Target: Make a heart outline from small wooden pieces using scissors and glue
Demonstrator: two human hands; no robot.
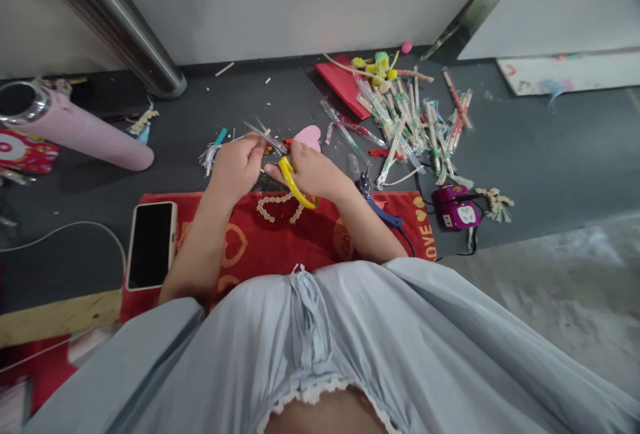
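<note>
The scissors (293, 181) sit in my right hand (313, 171), fingers clenched through the yellow handles; their long axis runs up-left, blades pointing at a clear strip (260, 133) pinched in my left hand (239, 166). Both hover above the red towel (280, 234). A phone (151, 244) lies left, a pile of wrapped sticks (410, 124) on the floor up-right.

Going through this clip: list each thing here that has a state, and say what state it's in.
left hand: closed, pinching a thin clear strip
right hand: gripping the scissors
yellow-handled scissors: held, blades at the strip; open or shut unclear
phone: face up, screen dark
pink roll: lying on its side
purple device: cord attached; on or off unclear
wrapped sticks: scattered in a loose pile
pink heart: flat on the floor
</note>
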